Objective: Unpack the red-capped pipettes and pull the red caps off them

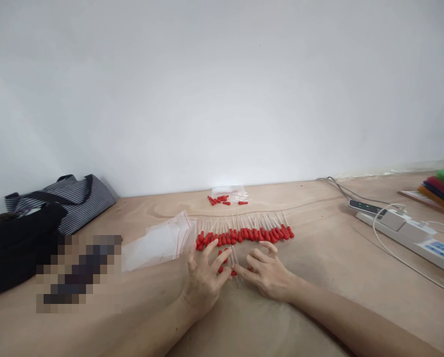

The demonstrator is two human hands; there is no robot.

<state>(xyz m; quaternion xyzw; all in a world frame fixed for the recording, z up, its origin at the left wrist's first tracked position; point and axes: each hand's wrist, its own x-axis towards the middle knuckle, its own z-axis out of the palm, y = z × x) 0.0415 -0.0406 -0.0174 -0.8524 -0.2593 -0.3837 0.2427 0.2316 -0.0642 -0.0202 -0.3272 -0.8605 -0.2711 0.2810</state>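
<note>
Right down towards the near edge of the wooden surface [329, 253] now, with left hand [203, 275] poised over a few loose red bulbs [225, 255] and slim clear tubes [235, 257], fingers spread wide, thumb and forefinger low beside the bulb closest to the near edge. Opposite, with right hand [268, 275] half curled, forefinger and thumb right by that same bulb; cannot tell, with either hand, whether pinching anything or merely touching. Just beyond, a packed row of red-bulbed droppers [257, 234], bulbs facing the near edge, clear stems aimed at the far edge. Farther out, close to the far edge under the wall [222, 94], a small clear bag [229, 190] with more red bulbs and thin stems about it. Left of the row, flat plastic bags [149, 245] with red strips; out at the left edge, a striped bag [88, 201] and black cloth [10, 255]. Over towards the right edge, a white power strip [415, 243], cabled up, against a dark device [368, 207] with green lights; in the far right corner, a bright coloured stack [439, 191].
</note>
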